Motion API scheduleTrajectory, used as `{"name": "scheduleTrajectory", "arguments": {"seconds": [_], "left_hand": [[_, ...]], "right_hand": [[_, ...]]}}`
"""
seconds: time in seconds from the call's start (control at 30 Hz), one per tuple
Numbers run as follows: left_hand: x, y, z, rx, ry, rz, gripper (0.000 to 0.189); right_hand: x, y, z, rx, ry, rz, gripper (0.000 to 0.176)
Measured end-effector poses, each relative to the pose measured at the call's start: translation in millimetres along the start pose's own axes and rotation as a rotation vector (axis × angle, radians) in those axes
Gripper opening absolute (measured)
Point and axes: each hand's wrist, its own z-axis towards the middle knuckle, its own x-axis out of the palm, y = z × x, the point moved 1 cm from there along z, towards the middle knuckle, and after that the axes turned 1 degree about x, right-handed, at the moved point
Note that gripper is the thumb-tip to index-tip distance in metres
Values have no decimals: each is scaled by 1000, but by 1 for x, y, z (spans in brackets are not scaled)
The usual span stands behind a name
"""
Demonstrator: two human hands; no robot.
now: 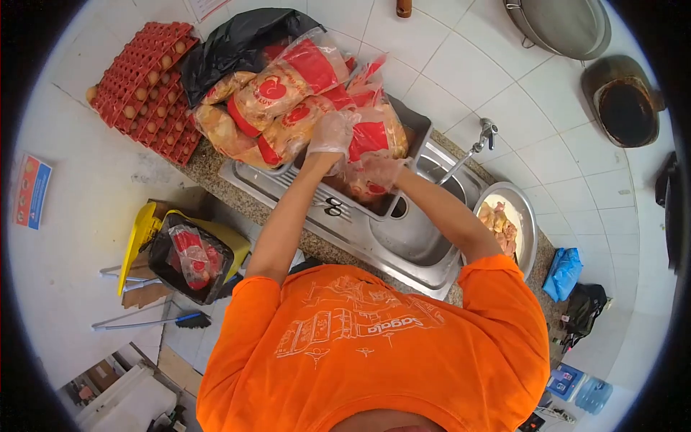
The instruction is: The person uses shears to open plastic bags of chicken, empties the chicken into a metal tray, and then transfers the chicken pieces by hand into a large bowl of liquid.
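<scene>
My left hand (331,139), in a clear plastic glove, is closed on the upper left side of a clear bag of raw chicken (371,138) with a red panel. My right hand (378,173), gloved the same way, grips the bag's lower end; its fingers are partly hidden by plastic. The bag is held over a grey tub (413,115) set across the sink's drainboard. More bagged chicken (268,96) is heaped at the tub's left, with a black plastic bag (241,45) behind it. Scissors with black handles (333,207) lie on the drainboard below my hands.
Right of the tub are the sink basin (414,241), its tap (475,144) and a metal bowl (529,223) of chicken pieces (498,225). Red egg trays (147,93) stack at left. A yellow bin (237,245) below holds discarded packaging (193,258). Pans (565,29) hang on the wall.
</scene>
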Motion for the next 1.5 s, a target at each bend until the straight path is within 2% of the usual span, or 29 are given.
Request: {"name": "scheduleTrajectory", "arguments": {"seconds": [0.07,0.17,0.2,0.27,0.3,0.37,0.4,0.47,0.5,0.57,0.6,0.67,0.7,0.73,0.77,0.8,0.83,0.9,0.93,1.0,1.13,1.2,1.27,1.3,1.33,1.37,1.43,1.47,1.5], "left_hand": [[-4,0,2,-69,64,167,38],[3,13,4,-125,28,83,36],[3,15,4,-125,21,85,36],[6,17,2,-26,-7,170,34],[1,9,0,-32,-12,170,34],[-10,-14,-6,14,-99,103,33],[-9,-14,-4,15,-99,101,33],[-3,-9,4,70,-64,244,32],[0,-3,4,63,-69,244,32],[4,7,2,138,-95,316,33],[4,3,-2,139,-91,315,33],[-6,-3,-1,-157,-3,83,33],[-4,3,0,-164,-14,85,33],[2,13,-2,-169,14,165,32],[8,21,-3,-170,45,245,31],[1,15,-5,-169,42,249,31],[-11,3,-8,-172,30,229,30],[-18,-8,-15,-181,36,207,29],[-20,-9,-15,-128,40,254,28],[-19,-7,-11,-69,45,303,28],[-16,3,-5,-73,8,271,30],[-21,0,-5,-29,17,304,33],[-16,12,-3,51,25,254,36],[-5,28,-1,73,9,181,37],[7,51,5,50,15,-27,36],[21,64,10,8,23,-229,34],[-4,32,3,46,-20,317,32],[-14,9,-1,52,-8,318,32],[-23,-19,-8,84,20,-20,33]], "right_hand": [[9,-16,7,-275,-48,-85,33],[-80,17,-35,-246,-59,-7,30],[-78,19,-40,-250,-61,-13,30],[-77,17,-47,-168,-504,211,30],[-79,20,-49,-176,-501,210,30],[-82,26,-58,-8,-561,350,14],[-69,24,-61,-7,-560,349,14],[-37,14,-64,24,-726,420,12],[-40,22,-64,16,-721,418,12],[-60,50,-64,167,-943,453,13],[-63,61,-67,171,-942,455,13],[-72,72,-65,185,-955,659,13],[-47,68,-55,424,-962,797,12],[-39,68,-51,415,-954,802,12],[-31,66,-50,395,-1044,854,9],[-27,62,-46,375,-1141,903,7],[-17,55,-39,372,-1147,904,7],[4,46,-31,730,-1115,1354,8],[4,42,-26,734,-1115,1355,8],[3,37,-13,747,-1193,1743,16],[-72,56,-28,703,-1177,1902,22],[-96,49,-43,380,-1310,2092,23],[-107,31,-85,321,-1416,2008,25],[-123,32,-119,225,-1514,1898,24],[-133,36,-150,146,-1596,1781,23],[-135,37,-184,414,-1735,1637,19],[-138,47,-248,613,-1955,1244,17],[-104,30,-287,860,-1897,857,16],[-71,11,-321,1052,-1785,486,16]]}}
